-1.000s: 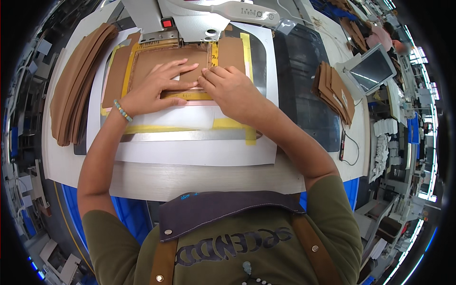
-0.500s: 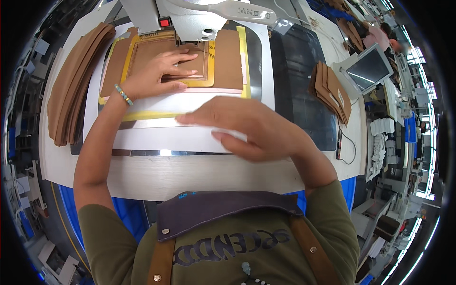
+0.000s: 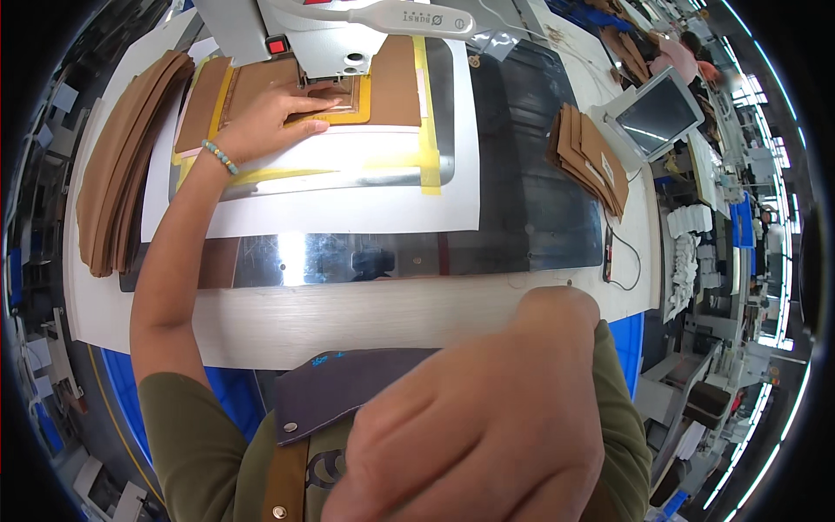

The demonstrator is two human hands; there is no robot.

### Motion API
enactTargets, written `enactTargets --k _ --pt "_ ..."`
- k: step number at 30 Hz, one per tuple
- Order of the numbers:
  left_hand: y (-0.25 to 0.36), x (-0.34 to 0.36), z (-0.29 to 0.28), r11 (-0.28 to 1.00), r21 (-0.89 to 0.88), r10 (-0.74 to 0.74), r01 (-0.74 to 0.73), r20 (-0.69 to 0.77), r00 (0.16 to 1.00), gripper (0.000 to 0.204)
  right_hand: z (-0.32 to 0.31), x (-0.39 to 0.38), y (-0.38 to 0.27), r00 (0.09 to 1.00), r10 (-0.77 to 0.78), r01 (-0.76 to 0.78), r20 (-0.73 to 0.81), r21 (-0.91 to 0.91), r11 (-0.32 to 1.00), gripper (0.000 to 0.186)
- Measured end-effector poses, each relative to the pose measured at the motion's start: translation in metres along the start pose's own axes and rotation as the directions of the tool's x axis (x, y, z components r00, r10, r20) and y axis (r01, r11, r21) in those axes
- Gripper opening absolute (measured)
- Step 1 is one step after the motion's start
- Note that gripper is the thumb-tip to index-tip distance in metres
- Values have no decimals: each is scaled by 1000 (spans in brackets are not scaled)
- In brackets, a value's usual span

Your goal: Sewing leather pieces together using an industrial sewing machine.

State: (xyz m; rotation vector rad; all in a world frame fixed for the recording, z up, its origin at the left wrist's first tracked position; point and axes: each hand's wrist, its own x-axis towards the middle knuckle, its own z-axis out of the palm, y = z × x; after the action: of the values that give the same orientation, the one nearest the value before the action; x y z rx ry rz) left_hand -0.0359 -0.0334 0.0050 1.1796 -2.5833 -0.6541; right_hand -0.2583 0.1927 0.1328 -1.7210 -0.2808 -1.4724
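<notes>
My left hand (image 3: 274, 122), with a beaded bracelet at the wrist, lies with fingers outstretched on a brown panel (image 3: 396, 87) and a yellow-edged template frame (image 3: 364, 109). Panel and frame rest on a white sheet (image 3: 348, 213) with yellow tape strips (image 3: 383, 163). The white head of a sewing machine (image 3: 335, 39) stands just beyond my fingertips and hides part of the panel. Close before the camera, my right hand (image 3: 487, 426) is raised in front of my chest, large and partly blurred. Its fingers are curled, and their tips are hidden, so anything inside them is out of sight.
Stacked brown pieces (image 3: 130, 165) lie at the left edge of the table. Folded brown pieces (image 3: 591, 161) sit at the right, near a tilted screen (image 3: 652, 113) and a thin cable. A dark shiny plate (image 3: 513, 183) covers much of the tabletop.
The white sheet with the panel and frame has slid away from me, toward the machine, with my left hand on it. My right hand has left the sheet and come up close to the camera.
</notes>
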Motion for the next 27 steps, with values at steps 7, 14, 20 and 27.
enactTargets --k 7,14,20,27 --pt "-18 5 28 970 238 82 -44 -150 985 50 7 7 -8 981 -98 86 -167 -79 993 16" --pt "-46 -37 8 975 222 64 8 -320 945 45 -92 -33 -2 839 472 -293 272 -505 812 35" --pt "-99 -76 -33 922 276 -136 272 -428 893 43 -109 -88 50 664 702 -192 259 -848 494 41" --pt "-145 -85 -30 849 334 -275 409 -382 882 46 -108 -87 117 724 646 -8 242 -934 358 51"
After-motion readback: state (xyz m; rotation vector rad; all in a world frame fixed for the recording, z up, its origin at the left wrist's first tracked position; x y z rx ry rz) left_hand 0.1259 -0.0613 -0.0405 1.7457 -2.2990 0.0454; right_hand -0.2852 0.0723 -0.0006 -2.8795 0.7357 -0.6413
